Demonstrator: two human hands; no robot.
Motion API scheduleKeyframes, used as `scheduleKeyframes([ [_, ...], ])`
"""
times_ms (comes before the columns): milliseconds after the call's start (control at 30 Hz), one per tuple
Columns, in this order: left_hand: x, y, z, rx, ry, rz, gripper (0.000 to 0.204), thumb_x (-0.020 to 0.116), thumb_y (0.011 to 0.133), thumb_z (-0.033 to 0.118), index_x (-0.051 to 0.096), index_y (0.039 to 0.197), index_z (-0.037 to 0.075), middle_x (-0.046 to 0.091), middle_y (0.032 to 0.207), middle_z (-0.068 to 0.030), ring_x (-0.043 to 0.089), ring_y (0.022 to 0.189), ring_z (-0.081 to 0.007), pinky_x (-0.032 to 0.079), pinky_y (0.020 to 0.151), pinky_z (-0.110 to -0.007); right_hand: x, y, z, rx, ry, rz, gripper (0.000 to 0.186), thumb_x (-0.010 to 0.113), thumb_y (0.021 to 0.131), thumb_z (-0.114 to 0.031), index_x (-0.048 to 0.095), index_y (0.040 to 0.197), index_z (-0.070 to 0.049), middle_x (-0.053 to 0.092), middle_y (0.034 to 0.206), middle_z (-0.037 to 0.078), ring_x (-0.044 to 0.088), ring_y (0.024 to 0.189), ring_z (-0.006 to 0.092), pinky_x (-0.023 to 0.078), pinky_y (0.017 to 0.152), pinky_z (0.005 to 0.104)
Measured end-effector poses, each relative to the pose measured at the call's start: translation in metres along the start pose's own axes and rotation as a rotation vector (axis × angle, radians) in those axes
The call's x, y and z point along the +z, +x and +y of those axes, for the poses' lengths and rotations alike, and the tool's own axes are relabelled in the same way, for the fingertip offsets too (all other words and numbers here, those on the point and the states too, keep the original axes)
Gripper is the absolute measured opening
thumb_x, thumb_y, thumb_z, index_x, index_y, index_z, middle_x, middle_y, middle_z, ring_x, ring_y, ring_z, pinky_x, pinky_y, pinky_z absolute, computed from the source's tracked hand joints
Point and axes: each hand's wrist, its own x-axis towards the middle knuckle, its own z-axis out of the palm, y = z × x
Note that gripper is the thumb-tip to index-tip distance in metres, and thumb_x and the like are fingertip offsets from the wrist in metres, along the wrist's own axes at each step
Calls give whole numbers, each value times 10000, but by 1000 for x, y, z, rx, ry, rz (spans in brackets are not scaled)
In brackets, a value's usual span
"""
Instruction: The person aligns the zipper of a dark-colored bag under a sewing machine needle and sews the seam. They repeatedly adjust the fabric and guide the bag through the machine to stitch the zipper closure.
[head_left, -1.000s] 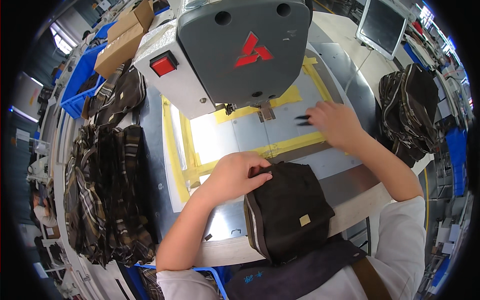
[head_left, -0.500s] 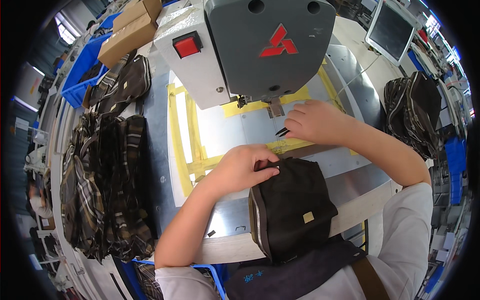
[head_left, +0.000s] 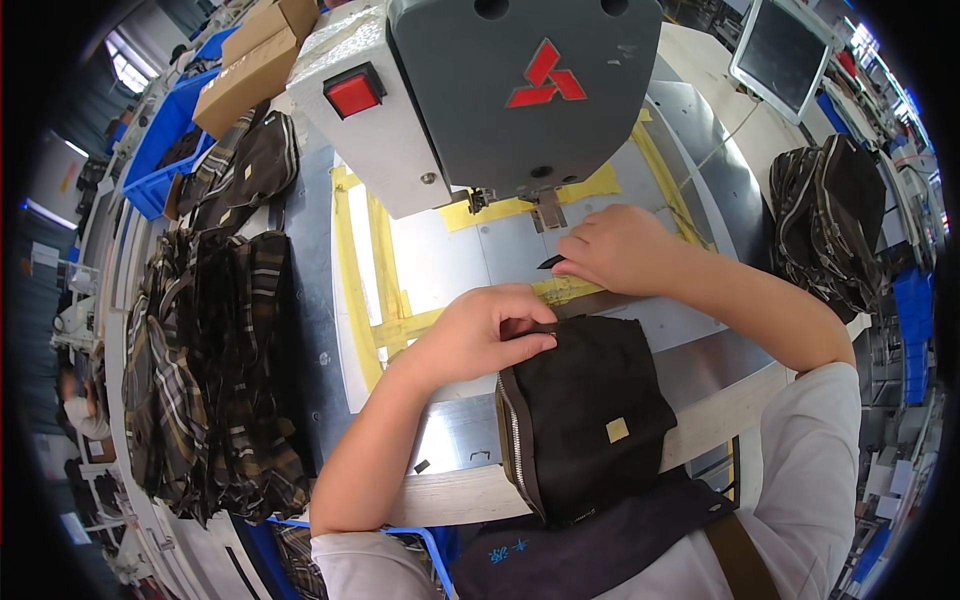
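Left hand (head_left: 478,335): fingers curled, gripping the top edge of a black bag (head_left: 585,415) and pressing it down at the near edge of the table. Bag lies between both forearms; zipper (head_left: 518,440) runs down its left side, small tan patch (head_left: 617,430) on its face.

Right hand (head_left: 615,248): fingertips pressed together on a small dark strip (head_left: 551,262), held flat to the plate just beyond the bag. What the strip is cannot be made out.

Directly behind the right hand: presser foot (head_left: 546,208) of a grey sewing machine (head_left: 500,90), whose head overhangs and hides the far part of the plate. Red button (head_left: 352,93) on the machine's left face.

Surface: metal plate (head_left: 450,265) marked with yellow tape (head_left: 372,270), set in a light table (head_left: 470,490).

Left of the plate: stack of dark plaid bags (head_left: 215,370). Right: more dark bags (head_left: 830,230). Farther off: blue bins (head_left: 160,150), cardboard boxes (head_left: 255,60), a monitor (head_left: 785,50). Workshop room; another person (head_left: 80,415) at far left edge.
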Motion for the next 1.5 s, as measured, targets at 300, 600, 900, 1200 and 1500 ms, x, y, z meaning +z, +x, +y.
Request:
scheduleKeyframes([
  [300,0,0,2,-23,-75,-6,129,737,802,85,641,863,25,469,689,25,414,619,-74,347,563,-242,-6,-39,9,244,9,116,291,670,827,-360,593,861,-82,622,745,73,621,714,279,479,635,381],
  [600,-1,0,0,-51,-117,-9,126,743,794,69,642,860,32,476,713,35,411,636,-63,343,575,-229,7,-11,-15,-12,39,180,303,618,858,-378,543,773,-97,590,690,37,615,673,251,487,585,361],
  [900,9,1,1,64,-211,61,118,696,849,78,625,930,29,532,737,12,492,663,-78,410,607,-223,1,-26,2,213,137,349,215,608,878,-277,621,843,-65,598,750,75,605,715,263,483,690,382],
  [1200,11,-1,8,-204,-180,122,148,709,853,107,610,888,4,585,780,-4,499,690,-58,422,609,-231,-26,-17,-46,409,938,125,163,672,806,-177,645,843,-21,652,761,93,626,686,239,486,637,344],
  [1500,22,3,7,24,176,213,203,746,790,121,596,838,-9,563,734,-99,525,613,-238,432,574,-310,-9,-19,-45,612,1263,-16,195,703,802,-178,647,799,9,632,701,75,574,630,130,459,605,274],
])
